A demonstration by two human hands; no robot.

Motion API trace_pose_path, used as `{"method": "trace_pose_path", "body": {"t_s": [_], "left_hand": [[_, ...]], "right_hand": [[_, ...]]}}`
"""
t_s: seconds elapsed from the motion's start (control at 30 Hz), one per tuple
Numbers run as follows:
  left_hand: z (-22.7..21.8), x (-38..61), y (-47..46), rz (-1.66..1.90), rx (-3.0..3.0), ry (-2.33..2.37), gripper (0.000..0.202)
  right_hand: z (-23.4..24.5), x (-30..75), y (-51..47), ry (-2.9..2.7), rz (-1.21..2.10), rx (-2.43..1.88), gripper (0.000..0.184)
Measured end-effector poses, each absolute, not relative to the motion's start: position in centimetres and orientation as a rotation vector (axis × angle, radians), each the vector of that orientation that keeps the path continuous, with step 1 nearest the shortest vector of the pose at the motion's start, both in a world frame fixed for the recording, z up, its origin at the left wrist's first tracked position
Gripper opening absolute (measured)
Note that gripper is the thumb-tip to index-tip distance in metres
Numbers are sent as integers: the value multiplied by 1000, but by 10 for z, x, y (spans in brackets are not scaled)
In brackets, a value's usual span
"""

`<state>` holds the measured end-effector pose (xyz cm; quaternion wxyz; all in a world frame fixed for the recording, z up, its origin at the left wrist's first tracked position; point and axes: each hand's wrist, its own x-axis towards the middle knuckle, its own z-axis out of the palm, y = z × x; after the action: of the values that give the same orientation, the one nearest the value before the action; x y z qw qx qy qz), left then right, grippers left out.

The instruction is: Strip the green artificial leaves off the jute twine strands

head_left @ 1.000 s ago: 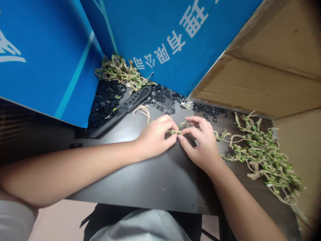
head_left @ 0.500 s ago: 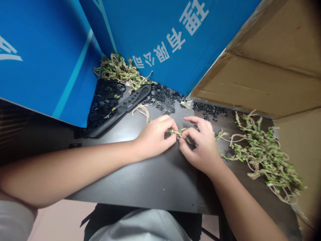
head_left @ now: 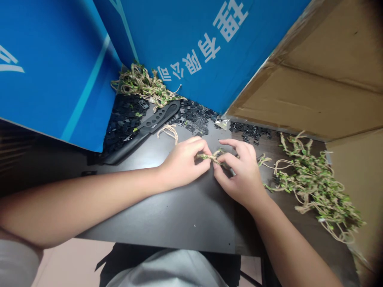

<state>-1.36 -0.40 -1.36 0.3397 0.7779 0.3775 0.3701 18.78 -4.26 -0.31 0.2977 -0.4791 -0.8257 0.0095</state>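
Between my two hands is a length of beige twine with green leaves [head_left: 211, 158], a leafy twine cord. My left hand [head_left: 190, 161] pinches it between thumb and index finger. Close beside it, my right hand [head_left: 241, 169] pinches the same cord with thumb and index fingertips, its other fingers partly raised. Part of the cord lies behind the right fingers and is hidden. Loose ends of pale twine [head_left: 169, 131] show beyond the left hand.
A black knife [head_left: 149, 129] lies at the left. Small black plastic pieces [head_left: 125, 119] cover the back of the table [head_left: 167, 219]. Leafy twine is heaped in a back pile [head_left: 143, 83] and a right pile [head_left: 320, 183]. Blue panels [head_left: 179, 36] and cardboard [head_left: 323, 87] border the table.
The cord between my fingertips has shifted slightly and looks straighter. Both hands stay in nearly the same place, still pinching it.
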Motion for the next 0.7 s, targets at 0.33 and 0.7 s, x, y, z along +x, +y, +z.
{"method": "trace_pose_path", "body": {"t_s": [0.33,0.7], "left_hand": [[-11,-14,-8,999,2045,918,9],[-10,-14,-7,1055,2008,920,7]], "right_hand": [[8,184,-51,-2271,-15,-1326,18],[12,186,-54,-2325,-397,-1295,11]]}}
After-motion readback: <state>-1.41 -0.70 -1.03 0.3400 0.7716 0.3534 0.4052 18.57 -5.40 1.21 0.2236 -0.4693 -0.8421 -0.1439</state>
